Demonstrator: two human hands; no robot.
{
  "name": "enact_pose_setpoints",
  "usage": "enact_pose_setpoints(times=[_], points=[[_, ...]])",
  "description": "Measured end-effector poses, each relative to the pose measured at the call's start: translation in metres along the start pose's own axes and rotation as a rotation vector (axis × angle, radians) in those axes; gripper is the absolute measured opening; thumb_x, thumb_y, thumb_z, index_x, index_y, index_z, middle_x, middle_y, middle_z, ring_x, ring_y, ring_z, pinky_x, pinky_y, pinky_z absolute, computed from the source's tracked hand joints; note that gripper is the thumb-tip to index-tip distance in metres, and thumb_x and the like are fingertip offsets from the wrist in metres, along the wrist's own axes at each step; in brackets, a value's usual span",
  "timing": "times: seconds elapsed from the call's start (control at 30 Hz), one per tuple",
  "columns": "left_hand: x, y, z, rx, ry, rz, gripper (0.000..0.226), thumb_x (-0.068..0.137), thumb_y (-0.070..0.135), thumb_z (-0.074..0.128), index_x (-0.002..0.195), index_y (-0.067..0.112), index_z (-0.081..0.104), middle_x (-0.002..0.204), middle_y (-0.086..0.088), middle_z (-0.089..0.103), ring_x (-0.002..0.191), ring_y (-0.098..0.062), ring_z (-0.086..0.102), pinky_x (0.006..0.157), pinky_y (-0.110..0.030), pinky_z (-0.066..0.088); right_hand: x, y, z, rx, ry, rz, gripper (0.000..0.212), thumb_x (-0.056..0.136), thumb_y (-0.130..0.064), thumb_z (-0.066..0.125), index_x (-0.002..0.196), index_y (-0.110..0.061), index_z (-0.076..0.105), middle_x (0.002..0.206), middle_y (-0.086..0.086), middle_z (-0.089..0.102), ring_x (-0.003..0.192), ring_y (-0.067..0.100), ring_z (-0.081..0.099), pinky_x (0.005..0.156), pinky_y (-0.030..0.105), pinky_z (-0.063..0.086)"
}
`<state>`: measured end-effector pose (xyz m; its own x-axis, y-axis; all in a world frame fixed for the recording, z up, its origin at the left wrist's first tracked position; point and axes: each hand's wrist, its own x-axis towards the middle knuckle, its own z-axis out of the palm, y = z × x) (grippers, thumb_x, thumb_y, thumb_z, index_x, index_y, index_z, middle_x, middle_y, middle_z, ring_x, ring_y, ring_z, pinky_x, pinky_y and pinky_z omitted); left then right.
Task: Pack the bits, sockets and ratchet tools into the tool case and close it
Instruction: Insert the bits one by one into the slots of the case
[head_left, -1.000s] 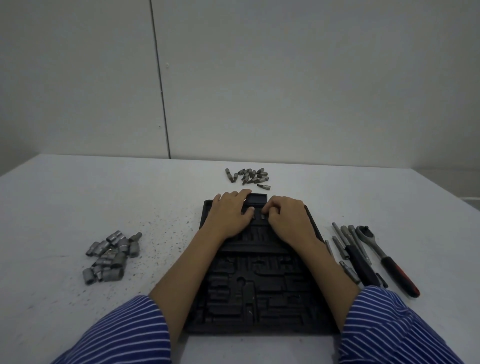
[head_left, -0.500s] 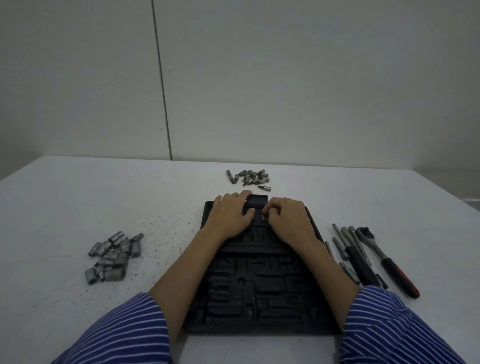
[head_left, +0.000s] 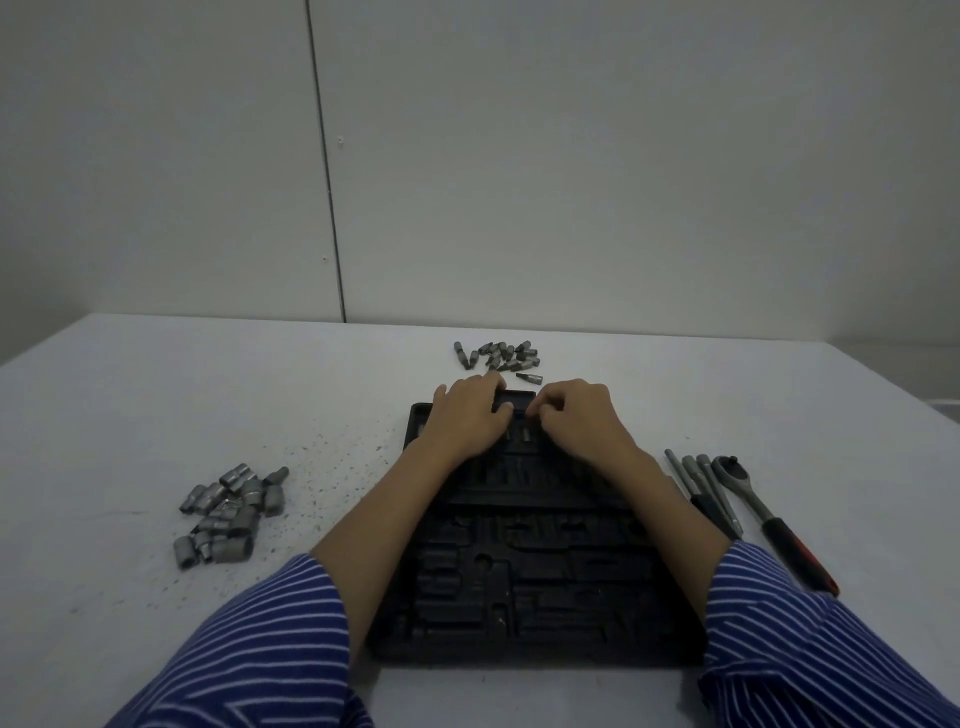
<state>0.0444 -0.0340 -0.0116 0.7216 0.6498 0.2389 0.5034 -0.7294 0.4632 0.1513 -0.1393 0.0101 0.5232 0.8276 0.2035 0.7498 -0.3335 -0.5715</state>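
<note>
Two blue-and-white striped sleeves (head_left: 270, 639) are entering from the near edge of the white desk (head_left: 156, 405), one on each side of the black tool case (head_left: 524, 582), which is lying open and flat in the middle of the desk with its moulded recesses facing up. The near half of the case is showing vacant slots of varied shape. Both forearms are reaching forward over the case toward its far end. To the left of the case, well apart from it, a loose heap of grey sockets (head_left: 231, 506) is resting on the desk amid dark specks. To the right of the case, just beside its edge, several slim metal extension bars (head_left: 698, 480) are lying side by side, and next to them the ratchet (head_left: 763, 512), with its red-and-black handle pointing toward the viewer. At the far end of the case, the left hand (head_left: 467, 415) is lying palm down with its fingers curved over the row of bit slots; whether it is gripping anything cannot be told. The right hand (head_left: 576, 418) is sitting close beside it, fingers curled, fingertips pinching at a small bit (head_left: 527, 434) standing in the slot row. Beyond the case, a cluster of bits (head_left: 501, 356) is lying on the desk, just past the fingertips.
</note>
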Motion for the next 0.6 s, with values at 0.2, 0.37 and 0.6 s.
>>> enact_pose_setpoints(times=[0.2,0.37,0.6], points=[[0.008,0.007,0.004,0.017,-0.002,0.01,0.031,0.095,0.028,0.045,0.12,0.012,0.052,0.123,-0.007,0.058,0.115,-0.026,0.05,0.102,-0.042,0.032,0.014,0.0,-0.005,-0.056,0.015,0.005,0.022,0.083,-0.009,0.051,0.09,-0.014,0.071,0.087,0.006,0.063,0.082,0.022,0.058,0.075,0.029,0.049],[0.012,0.009,0.009,0.011,0.008,0.036,0.026,0.094,0.027,0.046,0.109,0.01,0.058,0.113,-0.008,0.062,0.108,-0.028,0.054,0.096,-0.042,0.038,0.032,0.002,-0.003,-0.134,0.055,-0.001,0.022,0.084,-0.011,0.047,0.089,-0.01,0.068,0.092,0.01,0.067,0.086,0.028,0.06,0.074,0.035,0.052],[0.007,0.008,0.016,0.022,0.035,0.074,0.028,0.095,0.026,0.043,0.11,0.008,0.058,0.106,-0.011,0.063,0.1,-0.028,0.054,0.087,-0.04,0.042,0.053,0.011,0.006,-0.232,0.015,-0.012,0.021,0.084,-0.006,0.05,0.1,-0.01,0.064,0.106,0.011,0.064,0.096,0.027,0.058,0.075,0.031,0.046]])
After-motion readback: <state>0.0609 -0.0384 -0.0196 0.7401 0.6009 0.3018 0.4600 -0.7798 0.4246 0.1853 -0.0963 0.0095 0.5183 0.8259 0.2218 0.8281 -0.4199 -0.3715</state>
